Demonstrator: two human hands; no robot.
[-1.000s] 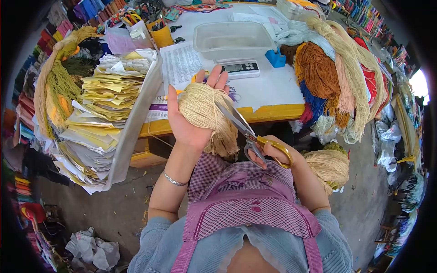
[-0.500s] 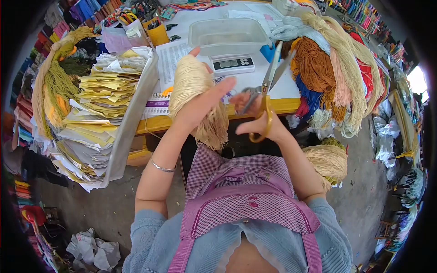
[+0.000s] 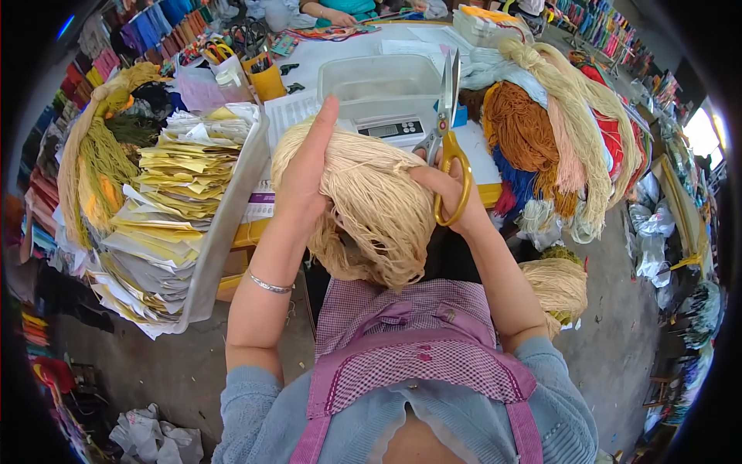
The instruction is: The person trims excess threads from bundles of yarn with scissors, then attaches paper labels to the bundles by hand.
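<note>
A thick cream yarn skein hangs spread out in front of my apron. My left hand supports its left side, thumb pointing up; the other fingers are hidden behind the strands. In my right hand are scissors with yellow handles, blades upward and slightly apart. The thumb of that hand touches the skein's right edge, and its fingertips are hidden behind the yarn. Just beyond the skein lies a digital scale, partly covered by it.
A bin packed with papers and envelopes stands left. Yarn hanks in several colours drape over the table's right side. A clear plastic tub sits behind the scale. Another cream skein lies low right. Across the table is another person's arm.
The skein has spread wider and moved right and toward me. My right hand has come against its right edge with the scissors, whose blades have closed partway and point more upright.
</note>
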